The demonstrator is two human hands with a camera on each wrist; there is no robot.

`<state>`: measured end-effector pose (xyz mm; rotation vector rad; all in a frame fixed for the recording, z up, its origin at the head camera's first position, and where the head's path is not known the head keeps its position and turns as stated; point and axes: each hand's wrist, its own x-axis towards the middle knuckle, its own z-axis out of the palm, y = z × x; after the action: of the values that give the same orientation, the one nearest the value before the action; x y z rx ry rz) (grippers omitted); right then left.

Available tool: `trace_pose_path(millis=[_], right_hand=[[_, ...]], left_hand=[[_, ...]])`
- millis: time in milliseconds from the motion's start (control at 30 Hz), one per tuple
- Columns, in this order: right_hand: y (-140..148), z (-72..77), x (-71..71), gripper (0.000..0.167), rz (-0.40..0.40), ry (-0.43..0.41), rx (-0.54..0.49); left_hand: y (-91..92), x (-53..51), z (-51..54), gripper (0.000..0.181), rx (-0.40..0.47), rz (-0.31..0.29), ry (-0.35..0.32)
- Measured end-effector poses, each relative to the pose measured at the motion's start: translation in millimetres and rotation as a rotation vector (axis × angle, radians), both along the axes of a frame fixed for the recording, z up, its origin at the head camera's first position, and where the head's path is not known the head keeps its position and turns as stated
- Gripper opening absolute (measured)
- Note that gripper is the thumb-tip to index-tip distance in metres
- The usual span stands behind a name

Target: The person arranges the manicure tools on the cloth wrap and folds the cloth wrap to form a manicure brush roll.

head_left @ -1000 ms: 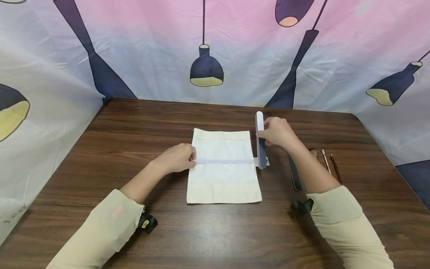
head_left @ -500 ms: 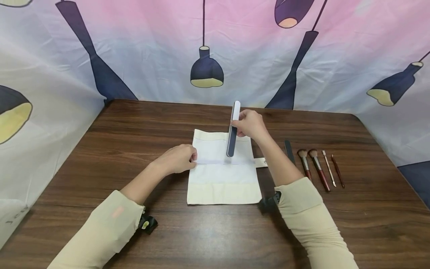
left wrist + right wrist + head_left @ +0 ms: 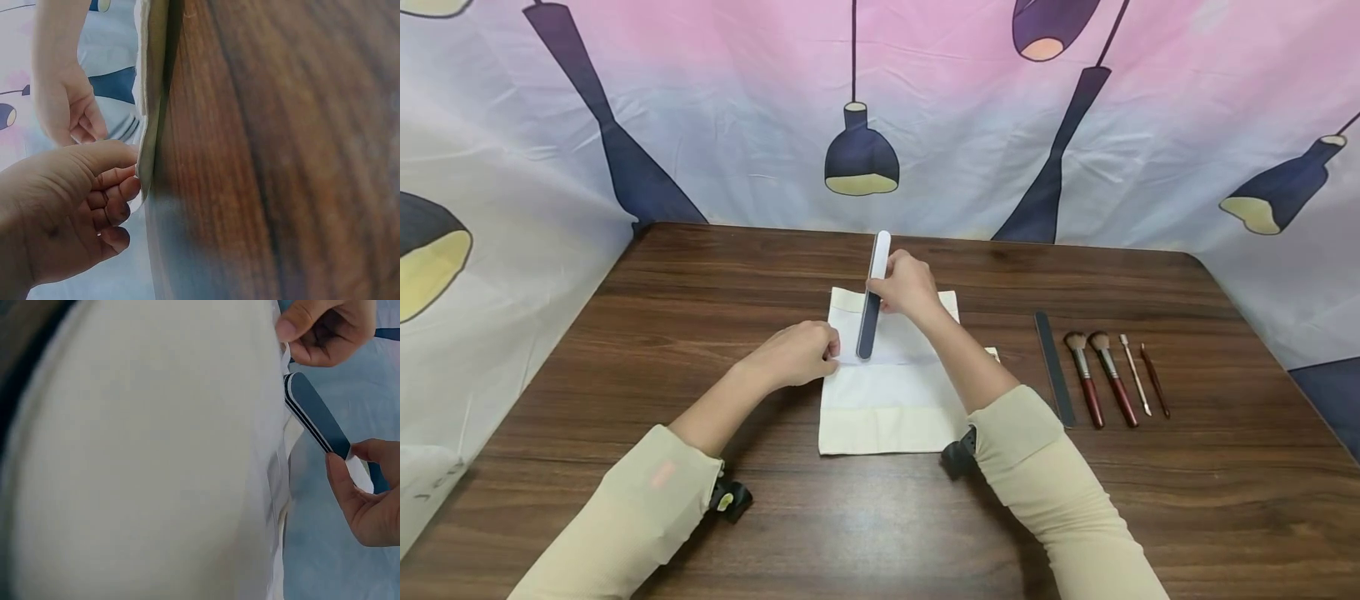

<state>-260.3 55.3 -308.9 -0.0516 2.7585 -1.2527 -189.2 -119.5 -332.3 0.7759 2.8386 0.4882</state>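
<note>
On the surface (image 3: 850, 533), the left edge of a cloth pouch (image 3: 887, 427) is pinched by the left hand (image 3: 793, 354); over the pouch, a nail file (image 3: 868, 321) is gripped by the right hand (image 3: 912, 287).

The table (image 3: 850, 533) is faced in smooth, dark wood grain, on which a soft gloss is shown, and it is backed by a creased cloth hanging (image 3: 737, 125) with a faint sheen. The pouch (image 3: 891, 429) is made of matt cloth, while the layered bar (image 3: 869, 325) is faced in matt dark grey and smoother white. Glossy red handles and metal-looking collars are seen on two brushes (image 3: 1091, 400).
</note>
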Motion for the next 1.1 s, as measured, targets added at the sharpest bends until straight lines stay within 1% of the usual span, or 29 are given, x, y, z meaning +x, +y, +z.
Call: trace_pose_path(millis=[267,433,600,733,833,1033,1100], right_hand=[[-15.5,-5.4,0.9,0.038,-0.013,0.017,0.008],[-21.6,-8.1,-0.3,0.038,-0.026,0.026,0.007],[-24.7,-9.3,-0.2,0.038,-0.049,0.027,0.022],[-25.3,-9.8,0.8,0.038,-0.046,0.004,0.027],[-25.1,-11.0,2.1,0.037,-0.029,-0.034,0.027],[-23.9,-15.2,5.4,0.036,0.021,-0.100,0.002],[-24.5,-15.3,7.5,0.035,0.044,-0.114,0.011]], left_hand=[[1.1,-0.5,-0.5,0.008,0.014,-0.003,-0.001],[0.6,-0.2,-0.5,0.008,0.017,0.001,0.003],[0.1,0.5,0.0,0.008,0.028,-0.006,0.010],[-0.9,0.3,-0.9,0.007,0.039,-0.009,0.007],[-1.3,0.2,-0.7,0.007,0.036,-0.005,0.004],[-2.3,1.0,1.7,0.005,0.031,-0.007,0.003],[-2.8,1.5,2.5,0.005,0.029,-0.006,0.006]])
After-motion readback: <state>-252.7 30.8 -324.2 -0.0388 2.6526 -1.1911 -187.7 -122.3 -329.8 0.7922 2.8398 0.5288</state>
